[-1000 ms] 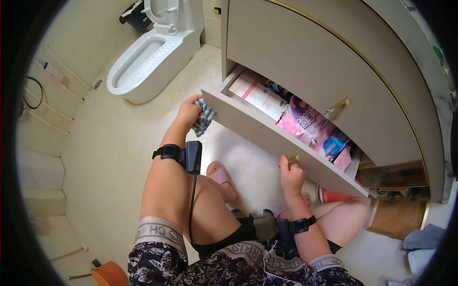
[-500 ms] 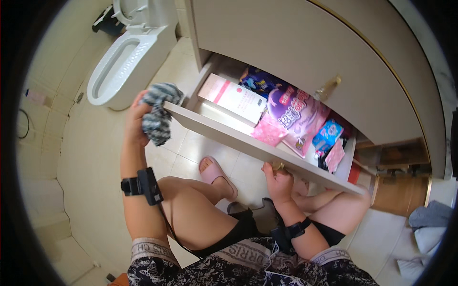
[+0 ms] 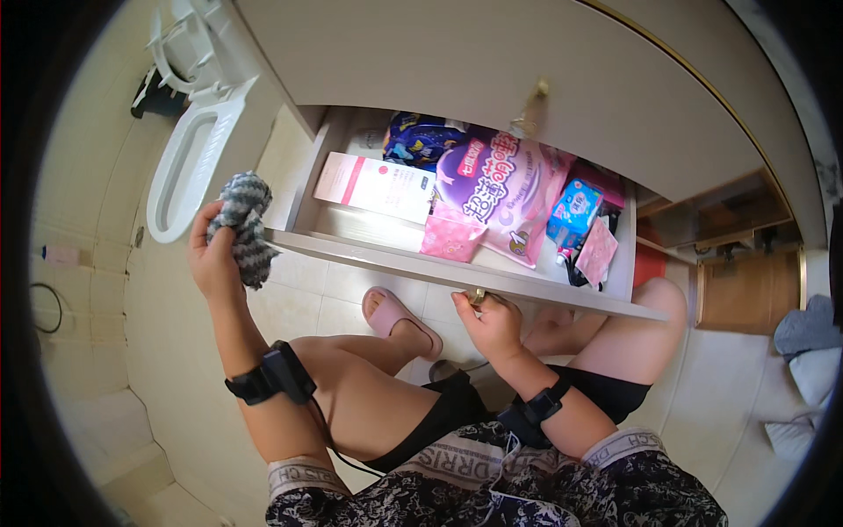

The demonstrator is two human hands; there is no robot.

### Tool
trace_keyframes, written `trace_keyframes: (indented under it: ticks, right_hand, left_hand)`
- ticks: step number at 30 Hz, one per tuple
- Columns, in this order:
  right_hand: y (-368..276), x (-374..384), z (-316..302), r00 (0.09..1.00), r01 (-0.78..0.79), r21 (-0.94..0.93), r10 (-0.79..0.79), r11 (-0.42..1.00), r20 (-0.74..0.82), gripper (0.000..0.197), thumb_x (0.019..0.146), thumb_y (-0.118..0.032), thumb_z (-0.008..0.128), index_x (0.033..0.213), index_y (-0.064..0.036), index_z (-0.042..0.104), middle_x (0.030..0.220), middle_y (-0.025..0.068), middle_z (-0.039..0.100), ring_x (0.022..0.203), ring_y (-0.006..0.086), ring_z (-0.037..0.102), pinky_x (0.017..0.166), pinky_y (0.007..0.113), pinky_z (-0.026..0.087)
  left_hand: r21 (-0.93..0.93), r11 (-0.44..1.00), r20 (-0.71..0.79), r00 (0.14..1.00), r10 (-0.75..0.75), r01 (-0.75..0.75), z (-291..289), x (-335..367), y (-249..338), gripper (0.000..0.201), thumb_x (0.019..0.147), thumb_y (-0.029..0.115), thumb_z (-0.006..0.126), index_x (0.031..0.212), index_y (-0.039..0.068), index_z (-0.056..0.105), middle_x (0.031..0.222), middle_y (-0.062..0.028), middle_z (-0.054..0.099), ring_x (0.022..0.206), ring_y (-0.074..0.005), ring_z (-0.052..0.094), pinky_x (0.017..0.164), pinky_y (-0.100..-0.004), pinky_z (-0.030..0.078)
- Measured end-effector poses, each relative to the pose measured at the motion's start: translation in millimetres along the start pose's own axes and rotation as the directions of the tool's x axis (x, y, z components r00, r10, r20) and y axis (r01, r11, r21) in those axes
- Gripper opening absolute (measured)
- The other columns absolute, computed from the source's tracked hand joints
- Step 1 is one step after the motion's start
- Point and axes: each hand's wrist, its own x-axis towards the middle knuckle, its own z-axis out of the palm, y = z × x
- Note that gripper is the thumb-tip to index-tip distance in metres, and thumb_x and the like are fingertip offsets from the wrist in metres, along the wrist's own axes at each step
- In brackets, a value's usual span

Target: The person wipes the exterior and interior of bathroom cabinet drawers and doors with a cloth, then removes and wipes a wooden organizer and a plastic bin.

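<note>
My left hand (image 3: 217,250) is closed round a crumpled grey-and-white striped cloth (image 3: 244,230), held just off the left end of the open drawer (image 3: 351,252). At the middle of the drawer's front, my right hand (image 3: 493,327) grips the small gold knob (image 3: 477,296). Inside the drawer lie a white and pink box (image 3: 376,186), a dark blue packet (image 3: 421,139), a large purple and pink bag (image 3: 505,198), a small pink packet (image 3: 450,233), a blue packet (image 3: 574,212) and a pink patterned square packet (image 3: 597,252).
A cabinet door with a gold handle (image 3: 530,107) rises behind the drawer. At the far left is a white squat toilet (image 3: 195,162). My foot in a pink slipper (image 3: 398,323) rests on the tiled floor below. Grey and white cloths (image 3: 810,338) lie at the far right.
My view has shifted, and the drawer shows more of its inside. The cloth in my left hand has moved away from the drawer's front edge. My right hand stays on the knob.
</note>
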Motion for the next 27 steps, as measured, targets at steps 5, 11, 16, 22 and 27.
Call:
trace_keyframes:
  ticks: [5,11,16,22,27]
  right_hand:
    - [3,0,8,1.000,-0.027,-0.036,0.026,0.999,-0.010,0.020,0.079,-0.027,0.069,0.075,-0.0066,0.069,0.065,0.0098,0.065,0.059,0.0266,0.064,0.054,0.035,0.049]
    - [7,3,11,0.996,-0.084,-0.104,0.084,0.991,-0.008,0.036,0.083,-0.039,0.062,0.069,-0.0054,0.065,0.064,0.0106,0.063,0.060,0.0303,0.062,0.055,0.039,0.049]
    - [3,1,-14,0.965,-0.132,-0.136,0.159,0.982,0.209,0.042,0.086,-0.049,0.052,0.087,-0.0103,0.068,0.075,0.0114,0.067,0.072,0.0310,0.064,0.065,0.043,0.050]
    - [14,-17,-96,0.933,-0.121,0.244,0.027,0.962,0.360,0.033,0.085,-0.024,0.058,0.110,-0.0038,0.056,0.093,0.0137,0.064,0.085,0.0234,0.062,0.073,0.037,0.049]
    - [2,-32,-157,0.973,-0.221,0.964,-0.029,0.147,0.228,0.048,0.080,-0.001,0.056,0.127,-0.0009,0.046,0.109,0.0014,0.057,0.098,0.0110,0.053,0.087,0.027,0.043]
  left_hand:
    - [0.606,0.450,0.478,0.752,0.454,-0.656,67,-41,47,0.025,0.060,0.000,0.053,0.081,0.006,0.065,0.099,-0.0127,0.061,0.091,-0.0321,0.052,0.081,-0.0380,0.044]
    - [0.341,0.465,0.647,0.563,0.515,-0.817,131,-100,56,0.029,0.055,-0.002,0.060,0.081,0.009,0.067,0.096,-0.0099,0.060,0.086,-0.0322,0.051,0.076,-0.0388,0.044]
    - [0.038,0.541,0.709,0.404,0.578,-0.840,161,-141,56,0.031,0.057,0.002,0.058,0.086,0.010,0.068,0.096,-0.0123,0.056,0.083,-0.0317,0.049,0.074,-0.0390,0.042]
    - [-0.080,0.658,0.763,0.379,0.523,-0.748,197,-183,64,0.043,0.060,-0.001,0.059,0.101,0.010,0.066,0.109,-0.0159,0.052,0.098,-0.0323,0.049,0.087,-0.0392,0.041]
    - [-0.152,0.856,0.780,0.472,0.411,-0.495,223,-212,65,0.048,0.074,0.003,0.065,0.120,0.006,0.054,0.125,-0.0175,0.041,0.117,-0.0327,0.041,0.099,-0.0395,0.033]
